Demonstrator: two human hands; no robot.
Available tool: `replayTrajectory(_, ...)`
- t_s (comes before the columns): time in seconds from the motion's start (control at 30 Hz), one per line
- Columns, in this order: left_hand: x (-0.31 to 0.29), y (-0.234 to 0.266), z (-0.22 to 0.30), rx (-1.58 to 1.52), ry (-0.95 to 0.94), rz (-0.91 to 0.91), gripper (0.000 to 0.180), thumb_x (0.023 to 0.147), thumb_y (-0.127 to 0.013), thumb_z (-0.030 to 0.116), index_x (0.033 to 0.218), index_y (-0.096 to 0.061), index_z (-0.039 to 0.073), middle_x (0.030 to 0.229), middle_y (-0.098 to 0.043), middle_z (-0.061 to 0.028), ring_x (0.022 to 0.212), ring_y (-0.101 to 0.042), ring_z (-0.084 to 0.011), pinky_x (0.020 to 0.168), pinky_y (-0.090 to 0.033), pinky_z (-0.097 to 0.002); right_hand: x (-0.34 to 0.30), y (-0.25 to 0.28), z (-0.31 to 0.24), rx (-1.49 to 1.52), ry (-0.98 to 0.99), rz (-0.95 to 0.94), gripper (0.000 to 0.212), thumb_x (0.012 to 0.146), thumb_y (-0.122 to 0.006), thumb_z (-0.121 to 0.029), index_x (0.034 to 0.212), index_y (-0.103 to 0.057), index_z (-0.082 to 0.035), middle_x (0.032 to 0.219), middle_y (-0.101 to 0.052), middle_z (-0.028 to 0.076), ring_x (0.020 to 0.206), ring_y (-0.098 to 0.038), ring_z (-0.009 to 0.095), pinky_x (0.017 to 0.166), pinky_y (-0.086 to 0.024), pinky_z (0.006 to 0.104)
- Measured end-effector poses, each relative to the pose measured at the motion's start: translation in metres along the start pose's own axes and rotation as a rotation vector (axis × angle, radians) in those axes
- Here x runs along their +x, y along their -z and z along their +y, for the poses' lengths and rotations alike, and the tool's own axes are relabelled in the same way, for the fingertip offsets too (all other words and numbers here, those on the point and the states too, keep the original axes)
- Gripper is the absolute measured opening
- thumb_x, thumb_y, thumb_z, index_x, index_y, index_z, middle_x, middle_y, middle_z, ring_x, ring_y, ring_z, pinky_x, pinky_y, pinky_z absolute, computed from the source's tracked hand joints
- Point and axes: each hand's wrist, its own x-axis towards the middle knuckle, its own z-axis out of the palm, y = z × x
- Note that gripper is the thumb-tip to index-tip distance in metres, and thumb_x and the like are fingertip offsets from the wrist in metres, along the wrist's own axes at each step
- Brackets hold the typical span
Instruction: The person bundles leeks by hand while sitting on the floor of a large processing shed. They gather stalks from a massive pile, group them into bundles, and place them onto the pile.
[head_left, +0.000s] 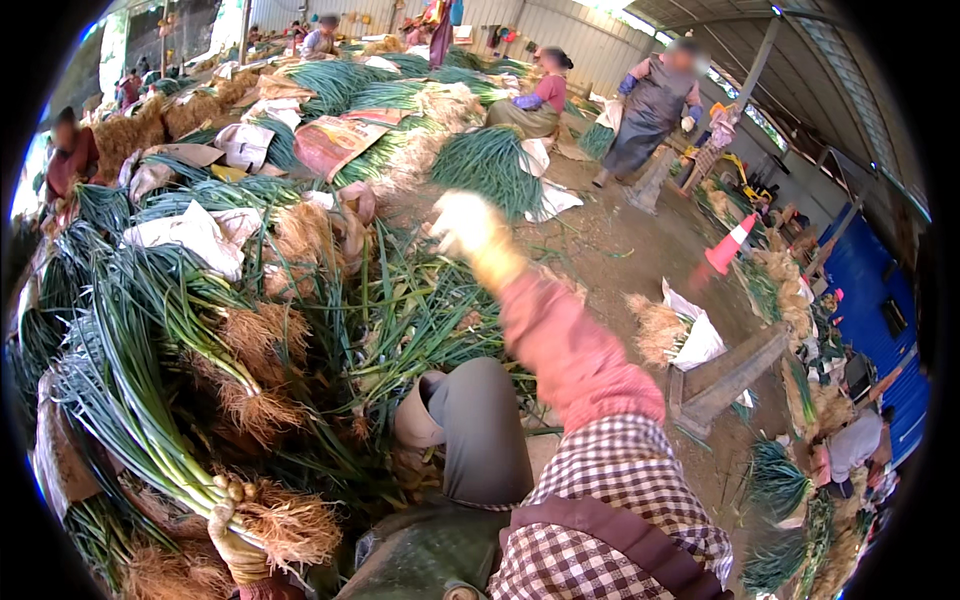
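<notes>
In the head view, green onions are being gripped by the left hand just above their roots, at lower left. Leaves could be getting snagged or bent, being crowded by neighbouring bunches. The right hand is being held outstretched, apart from the left; whether its blurred fingers are being closed cannot be told.

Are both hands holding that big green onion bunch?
No, the left hand holds the green onions; the right hand is well apart.
</notes>
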Motion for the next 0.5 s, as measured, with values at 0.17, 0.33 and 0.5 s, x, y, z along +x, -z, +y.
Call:
replayTrajectory(0.17, -0.005, 0.010, 0.000, -0.031, 0.159, 0.206, 0.042, 0.070, -0.058, 0.008, 0.109, -0.047, -0.002, 0.093, -0.058, -0.0129, 0.088, -0.056, -0.0282, 0.083, -0.045, -0.0402, -0.109, -0.133, 0.101, -0.056, -0.249, -0.682, 0.025, 0.088, -0.053, -0.024, 0.102, -0.058, -0.005, 0.080, -0.061, 0.005, 0.060, -0.056, 0.010, 0.056, -0.045, 0.0220)
replayTrajectory(0.33, -0.011, 0.003, 0.009, -0.057, 0.043, 0.085, 0.039, 0.064, -0.058, 0.006, 0.102, -0.049, -0.003, 0.088, -0.056, -0.0150, 0.088, -0.056, -0.0303, 0.088, -0.044, -0.0454, -0.131, -0.215, 0.155, -0.035, -0.118, -0.492, 0.027, 0.085, -0.059, -0.027, 0.099, -0.054, -0.004, 0.082, -0.057, 0.001, 0.060, -0.054, 0.010, 0.055, -0.044, 0.0229)
replayTrajectory(0.5, -0.018, 0.009, 0.019, -0.054, 0.068, 0.155, 0.036, 0.061, -0.059, 0.005, 0.096, -0.055, -0.002, 0.100, -0.058, -0.0181, 0.102, -0.054, -0.0380, 0.089, -0.044, -0.0425, -0.107, -0.283, 0.142, -0.097, -0.621, -0.591, 0.029, 0.081, -0.063, -0.019, 0.103, -0.052, -0.004, 0.074, -0.059, 0.005, 0.054, -0.055, 0.014, 0.043, -0.043, 0.0247)
